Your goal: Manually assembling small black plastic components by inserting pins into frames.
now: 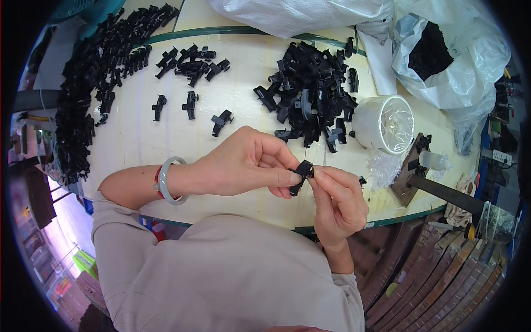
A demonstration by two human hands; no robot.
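Over the near part of the table, my left hand (251, 163) grips a small black plastic part (301, 177) between thumb and curled fingers. My right hand (338, 202) meets it from the other side, thumb and fingertips pinched at the part's right end. Whether a separate tiny piece sits in that pinch is too small to tell. Beyond my hands lies a heap of similar black parts (312, 88). Some single ones, such as a black part with a grey face (222, 122), lie apart to the left of the heap.
Rows of black parts (74, 124) line the left side. At the right stand a white round tub (383, 124) lined with clear plastic, an open white bag (459, 77) with black contents, and a brown plate with a bar (408, 171). A white sack (304, 14) lies at the back.
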